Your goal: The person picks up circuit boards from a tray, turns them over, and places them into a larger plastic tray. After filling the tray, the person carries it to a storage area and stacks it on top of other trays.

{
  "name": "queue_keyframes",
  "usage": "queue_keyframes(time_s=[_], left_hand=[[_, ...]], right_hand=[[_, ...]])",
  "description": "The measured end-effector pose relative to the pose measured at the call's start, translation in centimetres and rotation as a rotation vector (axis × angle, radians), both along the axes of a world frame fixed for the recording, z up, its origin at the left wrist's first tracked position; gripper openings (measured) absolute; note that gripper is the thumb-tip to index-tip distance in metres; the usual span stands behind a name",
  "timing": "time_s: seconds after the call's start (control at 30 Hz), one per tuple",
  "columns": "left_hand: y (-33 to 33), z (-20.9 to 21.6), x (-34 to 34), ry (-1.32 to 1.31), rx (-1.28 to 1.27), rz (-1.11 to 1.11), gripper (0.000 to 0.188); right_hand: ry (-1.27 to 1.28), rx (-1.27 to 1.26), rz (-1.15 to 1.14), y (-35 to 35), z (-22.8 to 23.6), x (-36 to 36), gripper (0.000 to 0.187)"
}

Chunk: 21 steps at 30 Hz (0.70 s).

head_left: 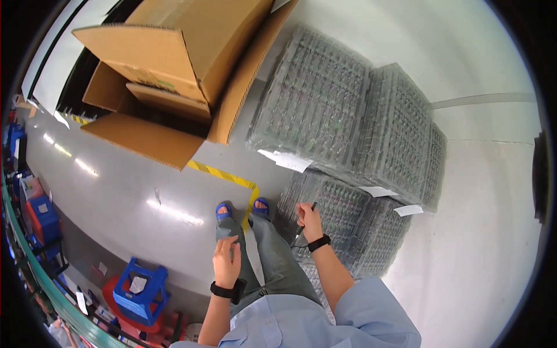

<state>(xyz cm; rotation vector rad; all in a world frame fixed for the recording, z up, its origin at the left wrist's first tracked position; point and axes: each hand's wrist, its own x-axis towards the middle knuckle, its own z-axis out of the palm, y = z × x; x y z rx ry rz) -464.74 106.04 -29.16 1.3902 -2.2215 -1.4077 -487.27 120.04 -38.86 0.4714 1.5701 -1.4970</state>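
Observation:
My right hand (310, 220) is closed around a black pen (299, 231), whose two ends stick out of the grip. It is above the stacked clear plastic trays on my right. My left hand (226, 259) hangs in front of my left leg with its fingers loosely stretched and the thumb apart, holding nothing. Beyond my right hand rise wrapped stacks of clear trays (316, 95) with small greenish parts in rows. White paper sheets (285, 160) hang from their near edges. Lower stacks of similar trays (342, 211) lie closer to me.
An open cardboard box (145, 139) with raised flaps stands ahead on the left. Yellow-and-black floor tape (223, 176) runs near my feet. A blue stool (139, 293) is at the lower left, by a green-edged bench (43, 284). A white wall (481, 191) bounds the right side.

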Motion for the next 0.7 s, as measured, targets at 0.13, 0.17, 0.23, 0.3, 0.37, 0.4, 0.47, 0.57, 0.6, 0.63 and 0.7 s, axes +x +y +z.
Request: queue_keyframes(time_s=[0.13,0.17,0.23,0.3,0.37,0.4,0.47,0.57,0.6,0.63,0.7], left_hand=[[1.2,-0.8,0.5,0.024,0.034,-0.063,0.017],[1.3,-1.1,1.0,0.018,0.025,-0.071,0.017],[1.9,-1.9,2.8,0.012,0.027,-0.078,0.017],[2.1,-3.4,5.5,-0.016,0.037,-0.044,0.017],[2.4,-5.5,9.9,-0.025,0.045,-0.030,0.017],[3.3,-7.2,13.3,-0.065,0.066,0.015,0.017],[5.4,-9.8,20.6,-0.152,0.121,0.077,0.018],[8.8,-12.0,33.7,-0.411,0.153,0.059,0.019],[10.0,-12.1,37.6,-0.439,0.159,0.144,0.019],[11.0,-12.1,41.3,-0.468,0.170,0.227,0.020],[11.9,-12.7,49.3,-0.506,0.401,0.337,0.026]], right_hand=[[-0.025,0.136,-0.026,3.9,-0.2,1.6,0.018],[-0.006,0.141,-0.044,4.5,-0.4,1.9,0.018],[0.035,0.151,-0.079,5.2,-0.8,2.7,0.018],[0.057,0.178,-0.052,5.7,-1.3,3.1,0.019],[0.090,0.198,0.008,6.2,-1.9,4.7,0.021],[0.097,0.203,0.006,6.5,-2.4,6.2,0.021],[0.368,0.431,0.318,8.3,-5.2,9.8,0.026],[0.616,0.741,0.854,9.3,-5.4,16.3,0.036],[0.549,0.708,0.910,9.1,-5.0,18.7,0.039],[0.478,0.678,0.963,8.7,-4.3,21.1,0.043],[0.276,0.757,1.287,5.8,-2.1,24.6,0.056]])
